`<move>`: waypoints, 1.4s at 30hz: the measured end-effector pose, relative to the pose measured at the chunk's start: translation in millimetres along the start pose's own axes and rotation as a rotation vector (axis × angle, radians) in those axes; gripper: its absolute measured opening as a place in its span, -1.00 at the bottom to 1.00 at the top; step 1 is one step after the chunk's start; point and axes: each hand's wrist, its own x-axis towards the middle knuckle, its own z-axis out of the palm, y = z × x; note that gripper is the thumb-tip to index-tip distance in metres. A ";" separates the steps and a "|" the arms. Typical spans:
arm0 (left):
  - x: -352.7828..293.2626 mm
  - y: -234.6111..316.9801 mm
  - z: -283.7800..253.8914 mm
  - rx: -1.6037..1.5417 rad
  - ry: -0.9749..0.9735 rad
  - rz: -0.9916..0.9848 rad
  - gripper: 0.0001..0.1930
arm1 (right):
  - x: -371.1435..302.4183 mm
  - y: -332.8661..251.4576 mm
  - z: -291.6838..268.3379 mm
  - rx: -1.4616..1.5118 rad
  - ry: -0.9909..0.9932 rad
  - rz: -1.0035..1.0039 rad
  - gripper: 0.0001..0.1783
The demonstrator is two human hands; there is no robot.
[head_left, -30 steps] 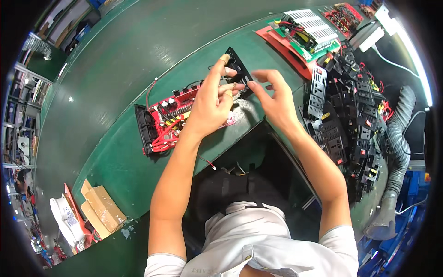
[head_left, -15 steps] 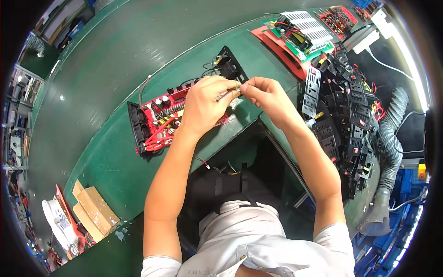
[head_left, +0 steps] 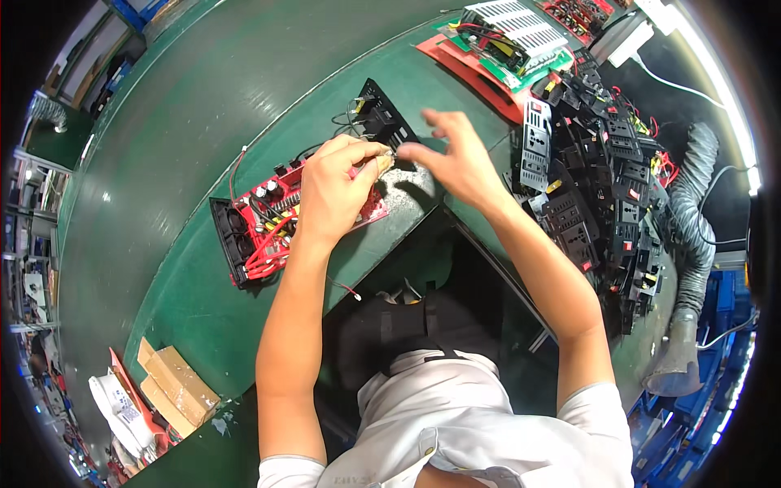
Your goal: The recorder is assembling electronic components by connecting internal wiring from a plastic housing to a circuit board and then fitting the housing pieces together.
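Note:
A red circuit board (head_left: 376, 209) with capacitors and thick red wires lies on the green bench, partly covered by my left hand (head_left: 332, 185). Thumb and fingers of that hand are pinched together over the board's right end; a small pale thing shows at the fingertips, too small to name. My right hand (head_left: 457, 163) is just to the right, fingers spread and slightly blurred, with nothing visible in it. Beyond the hands a black end panel (head_left: 382, 115) stands with thin black wires attached. At the board's left end sits a black fan panel (head_left: 231, 240).
Black socket panels (head_left: 569, 220) lie heaped on the right, beside a grey flexible duct (head_left: 691, 220). A silver-finned green board (head_left: 521, 45) rests on red sheets (head_left: 472, 80) at the far right. An open cardboard box (head_left: 179, 386) is at the lower left.
My right hand has come away from the left hand's fingertips, and its fingers have spread. The left hand stays pinched. The whole view has shifted slightly.

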 end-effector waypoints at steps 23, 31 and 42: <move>-1.9 -2.0 11.5 0.138 0.018 0.027 -0.84 | -21.2 7.8 29.9 0.142 0.066 -0.318 -0.62; -2.3 -6.5 11.6 0.160 0.011 0.058 -0.86 | -24.1 6.7 28.7 0.110 0.058 -0.333 -0.59; -1.0 -11.5 11.5 0.313 0.010 0.350 -0.88 | -32.0 0.6 29.3 0.018 0.033 -0.368 -0.58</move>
